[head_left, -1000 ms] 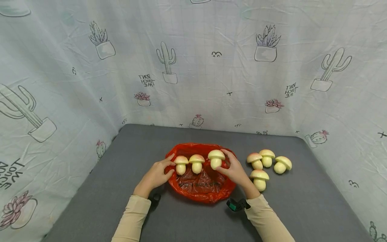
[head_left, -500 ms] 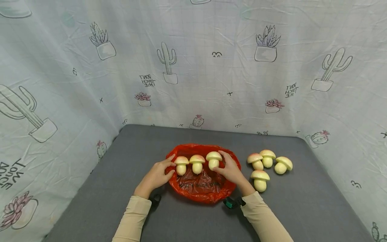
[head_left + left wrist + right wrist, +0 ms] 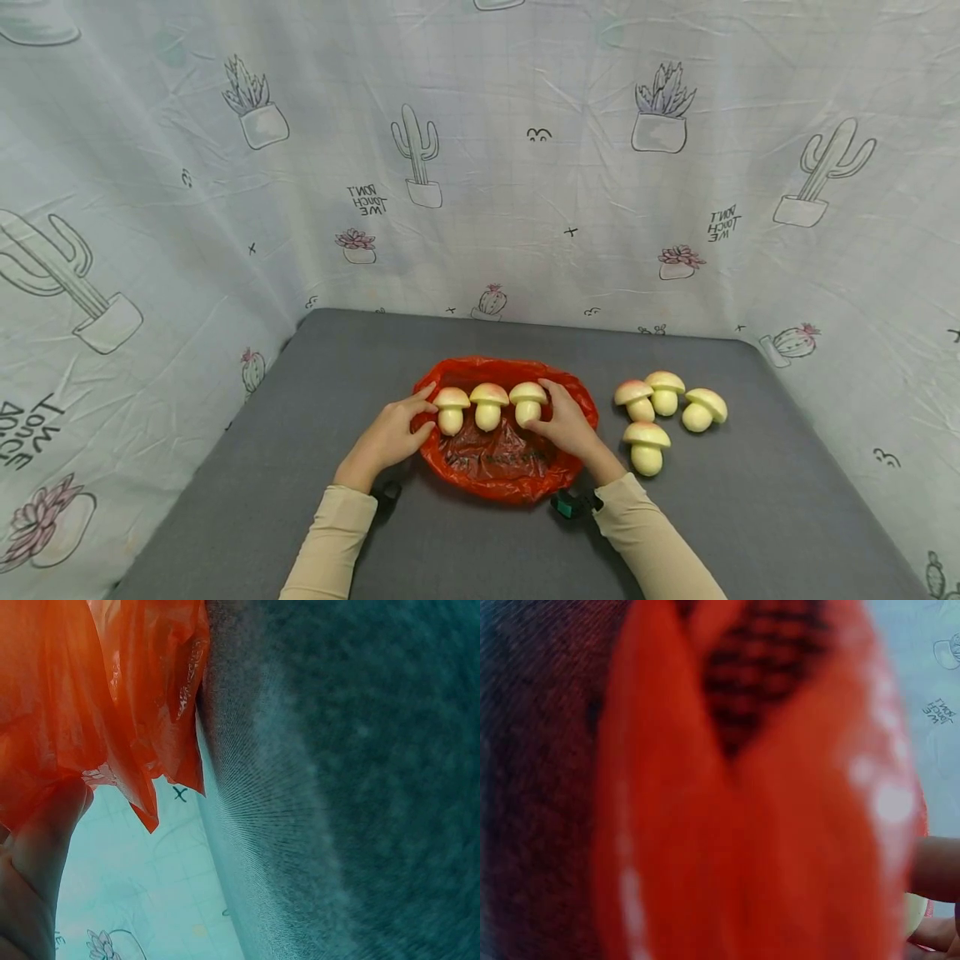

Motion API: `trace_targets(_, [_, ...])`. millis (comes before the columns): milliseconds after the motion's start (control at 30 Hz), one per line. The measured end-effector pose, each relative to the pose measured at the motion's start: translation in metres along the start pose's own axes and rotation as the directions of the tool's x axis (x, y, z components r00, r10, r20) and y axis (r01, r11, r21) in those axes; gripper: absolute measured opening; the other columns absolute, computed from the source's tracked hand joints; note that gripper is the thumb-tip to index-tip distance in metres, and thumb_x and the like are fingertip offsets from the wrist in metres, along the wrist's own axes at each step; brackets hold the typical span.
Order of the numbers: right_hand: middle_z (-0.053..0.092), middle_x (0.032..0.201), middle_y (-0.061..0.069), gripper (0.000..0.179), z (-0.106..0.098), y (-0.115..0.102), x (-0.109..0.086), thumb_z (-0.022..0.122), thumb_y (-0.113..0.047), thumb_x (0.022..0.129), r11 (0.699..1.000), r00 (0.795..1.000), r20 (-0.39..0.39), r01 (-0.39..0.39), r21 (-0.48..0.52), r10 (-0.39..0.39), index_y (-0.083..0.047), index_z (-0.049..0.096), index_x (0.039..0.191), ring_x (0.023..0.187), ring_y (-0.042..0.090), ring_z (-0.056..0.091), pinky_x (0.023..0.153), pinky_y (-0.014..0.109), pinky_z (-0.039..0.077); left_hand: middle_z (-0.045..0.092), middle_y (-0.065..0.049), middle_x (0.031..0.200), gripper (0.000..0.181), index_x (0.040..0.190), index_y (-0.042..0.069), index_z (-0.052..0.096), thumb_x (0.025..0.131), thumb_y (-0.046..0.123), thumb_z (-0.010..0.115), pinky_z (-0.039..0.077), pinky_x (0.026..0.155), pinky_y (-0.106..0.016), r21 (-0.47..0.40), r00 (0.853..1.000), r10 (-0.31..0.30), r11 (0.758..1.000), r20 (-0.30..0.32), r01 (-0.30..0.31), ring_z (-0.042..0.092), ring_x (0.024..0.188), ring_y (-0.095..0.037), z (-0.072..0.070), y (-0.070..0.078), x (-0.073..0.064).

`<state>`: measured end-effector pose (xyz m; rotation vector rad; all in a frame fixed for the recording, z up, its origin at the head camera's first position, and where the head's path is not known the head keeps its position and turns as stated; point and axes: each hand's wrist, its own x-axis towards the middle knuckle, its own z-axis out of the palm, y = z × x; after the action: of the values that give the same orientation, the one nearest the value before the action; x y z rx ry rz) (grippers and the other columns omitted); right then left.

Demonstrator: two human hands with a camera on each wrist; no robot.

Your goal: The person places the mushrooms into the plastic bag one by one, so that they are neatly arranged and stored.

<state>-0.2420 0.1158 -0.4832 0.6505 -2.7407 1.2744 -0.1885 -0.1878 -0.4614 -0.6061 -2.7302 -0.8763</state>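
1. Moved over the last second: third mushroom [image 3: 527, 402], lower and slightly left in the head view, together with the right hand [image 3: 567, 425]. Left hand [image 3: 390, 432] and the rest, almost unchanged.
2. Red plastic bag [image 3: 502, 490], one, wide-mouthed, centre of the frame, rim folded outward. Dark lettering on its inner floor. Right wrist view, blurred: dark grid [image 3: 769, 671] within a notch in the plastic.
3. Contents of bag: three mushrooms in a row along its upper half, caps toward the top of the frame. Left mushroom [image 3: 452, 410], middle mushroom [image 3: 489, 407], third mushroom at right; caps very close together.
4. Right hand: thumb at the stem, finger at the cap, holding the third mushroom inside the bag.
5. Left hand: at the bag's left rim, fingers and thumb apart; whether they grip the plastic, cannot tell.
6. Loose mushrooms [image 3: 665, 400], four, cream with some pinkish caps, right of the bag.
7. Table [image 3: 360, 358], dark grey.
8. Curtain [image 3: 480, 208], pale, printed with potted cacti and mirrored lettering, across the upper frame and both sides.
9. Sleeves [image 3: 330, 533], beige, lower frame.
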Motion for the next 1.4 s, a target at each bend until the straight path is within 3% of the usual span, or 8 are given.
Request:
trace_targets(100, [0.045, 0.135, 0.029, 0.078, 0.001, 0.000, 0.000, 0.076, -0.026, 0.080, 0.999, 0.999, -0.018, 0.026, -0.027, -0.027, 0.008, 0.037, 0.138, 0.119, 0.043, 0.048, 0.094, 0.055, 0.042, 0.048, -0.014, 0.142, 0.022, 0.106, 0.000, 0.069, 0.086, 0.010, 0.065, 0.046, 0.096, -0.046, 0.000, 1.000, 0.000, 1.000, 0.002, 0.000, 0.055, 0.121, -0.033, 0.000, 0.000, 0.000])
trace_targets(267, [0.040, 0.141, 0.028, 0.081, 0.001, 0.000, 0.002, 0.078, -0.017, 0.078, 0.999, 0.999, 0.002, -0.036, -0.022, 0.036, 0.007, 0.034, 0.141, 0.127, 0.042, 0.043, 0.100, 0.055, 0.039, 0.048, -0.014, 0.142, 0.022, 0.106, 0.000, 0.069, 0.086, 0.009, 0.065, 0.047, 0.096, -0.045, -0.001, 1.000, -0.001, 1.000, 0.005, 0.001, 0.055, 0.120, -0.033, 0.001, 0.000, 0.001])
trace_targets(467, [0.039, 0.144, 0.024, 0.079, -0.002, -0.002, 0.001, 0.077, -0.019, 0.079, 0.997, 0.998, 0.010, -0.069, -0.035, 0.069, 0.003, 0.034, 0.143, 0.131, 0.039, 0.040, 0.103, 0.053, 0.038, 0.047, -0.014, 0.143, 0.022, 0.106, 0.001, 0.068, 0.086, 0.010, 0.065, 0.046, 0.096, -0.045, -0.007, 1.000, -0.007, 1.000, 0.007, 0.007, 0.054, 0.121, -0.033, 0.001, 0.000, 0.000])
trace_targets(867, [0.039, 0.146, 0.020, 0.070, -0.028, -0.020, -0.018, 0.069, -0.015, 0.086, 0.987, 1.000, -0.017, -0.014, 0.160, 0.017, 0.000, 0.034, 0.144, 0.133, 0.037, 0.039, 0.103, 0.052, 0.039, 0.048, -0.014, 0.142, 0.022, 0.106, 0.001, 0.068, 0.086, 0.010, 0.065, 0.048, 0.094, -0.045, 0.019, 1.000, 0.013, 1.000, -0.004, -0.013, 0.056, 0.118, -0.033, 0.001, -0.003, -0.003])
trace_targets(1000, [0.039, 0.144, 0.026, 0.068, -0.044, -0.032, -0.031, 0.068, -0.011, 0.086, 0.982, 0.999, -0.040, 0.017, 0.190, -0.009, 0.006, 0.034, 0.142, 0.133, 0.041, 0.038, 0.104, 0.053, 0.037, 0.048, -0.014, 0.142, 0.023, 0.107, 0.001, 0.068, 0.086, 0.011, 0.065, 0.047, 0.095, -0.046, 0.019, 1.000, 0.012, 1.000, -0.001, -0.012, 0.055, 0.119, -0.033, 0.000, -0.002, -0.002])
trace_targets(1100, [0.039, 0.143, 0.028, 0.066, -0.051, -0.029, -0.039, 0.068, -0.007, 0.086, 0.983, 0.997, -0.073, 0.044, 0.177, -0.031, 0.009, 0.035, 0.141, 0.132, 0.043, 0.038, 0.105, 0.052, 0.035, 0.048, -0.014, 0.142, 0.023, 0.107, 0.001, 0.068, 0.086, 0.011, 0.066, 0.046, 0.096, -0.046, 0.013, 1.000, 0.004, 1.000, 0.004, -0.005, 0.054, 0.121, -0.034, 0.000, -0.002, -0.001])
trace_targets(1233, [0.040, 0.144, 0.025, 0.067, -0.056, -0.008, -0.047, 0.069, -0.009, 0.086, 0.987, 0.993, -0.100, 0.070, 0.148, -0.055, 0.004, 0.035, 0.142, 0.133, 0.042, 0.037, 0.105, 0.050, 0.035, 0.047, -0.014, 0.143, 0.022, 0.107, 0.002, 0.069, 0.086, 0.010, 0.066, 0.048, 0.093, -0.045, 0.008, 1.000, -0.006, 1.000, 0.006, 0.006, 0.055, 0.119, -0.033, 0.000, -0.003, 0.000])
trace_targets(1400, [0.041, 0.143, 0.023, 0.067, -0.073, 0.010, -0.060, 0.070, -0.009, 0.084, 0.985, 0.983, -0.157, 0.111, 0.131, -0.090, 0.002, 0.038, 0.141, 0.132, 0.038, 0.038, 0.106, 0.030, 0.036, 0.047, -0.014, 0.143, 0.022, 0.107, 0.003, 0.069, 0.087, 0.010, 0.066, 0.050, 0.089, -0.043, 0.012, 1.000, 0.001, 1.000, 0.004, -0.002, 0.057, 0.117, -0.032, 0.002, -0.004, 0.001])
